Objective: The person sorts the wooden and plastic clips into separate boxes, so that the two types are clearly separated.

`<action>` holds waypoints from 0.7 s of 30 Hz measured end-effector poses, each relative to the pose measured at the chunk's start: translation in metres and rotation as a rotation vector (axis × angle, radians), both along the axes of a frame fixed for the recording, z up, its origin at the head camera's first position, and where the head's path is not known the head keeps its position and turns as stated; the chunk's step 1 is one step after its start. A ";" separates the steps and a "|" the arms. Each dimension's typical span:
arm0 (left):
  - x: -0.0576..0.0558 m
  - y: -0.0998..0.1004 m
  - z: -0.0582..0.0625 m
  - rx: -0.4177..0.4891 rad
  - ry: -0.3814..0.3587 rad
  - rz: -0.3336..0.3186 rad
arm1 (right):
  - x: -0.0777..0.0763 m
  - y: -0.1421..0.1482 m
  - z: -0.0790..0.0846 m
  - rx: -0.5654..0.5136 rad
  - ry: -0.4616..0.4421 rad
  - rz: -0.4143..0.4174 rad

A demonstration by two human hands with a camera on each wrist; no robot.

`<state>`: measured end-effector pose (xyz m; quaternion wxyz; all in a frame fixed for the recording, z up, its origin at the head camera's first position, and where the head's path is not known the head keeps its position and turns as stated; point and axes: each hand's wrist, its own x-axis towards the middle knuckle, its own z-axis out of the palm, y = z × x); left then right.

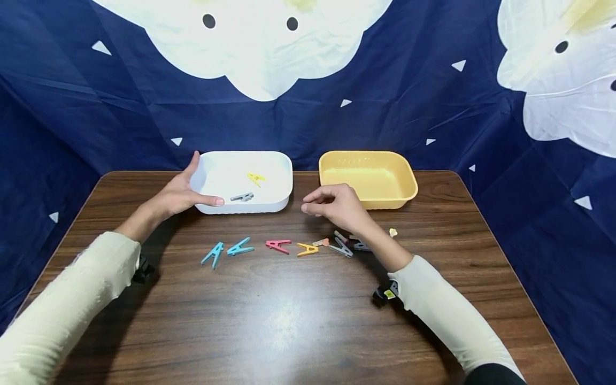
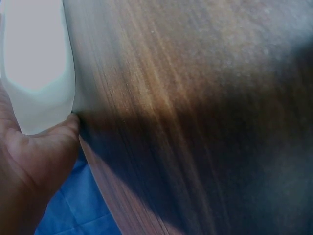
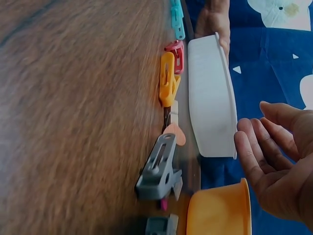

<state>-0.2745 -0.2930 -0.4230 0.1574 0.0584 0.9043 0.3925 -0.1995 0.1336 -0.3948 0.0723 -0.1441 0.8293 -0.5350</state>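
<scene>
My left hand (image 1: 180,193) holds the left end of a white plastic basin (image 1: 284,200), thumb along the front rim and fingers round the far left corner. Inside it lie a yellow clothespin (image 1: 256,178) and a grey clothespin (image 1: 242,197). My right hand (image 1: 339,206) hovers in front of a yellow basin (image 1: 385,203), fingers loosely bent and nothing between them. Below the basins lie a blue clothespin (image 1: 213,255), another blue clothespin (image 1: 239,247), a red clothespin (image 1: 278,245), an orange-yellow clothespin (image 1: 307,249) and a grey clothespin (image 1: 342,247).
A small wooden clip with an orange heart (image 1: 324,242) lies beside the grey clothespin. Another dark grey clothespin (image 1: 361,246) is partly hidden by my right forearm, with a small pale yellow piece (image 1: 393,232) beyond. A blue cloth (image 1: 298,128) hangs behind the wooden table (image 1: 216,321).
</scene>
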 end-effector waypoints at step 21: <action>-0.001 0.000 0.000 -0.025 0.007 -0.001 | 0.018 0.041 -0.001 0.047 -0.008 -0.065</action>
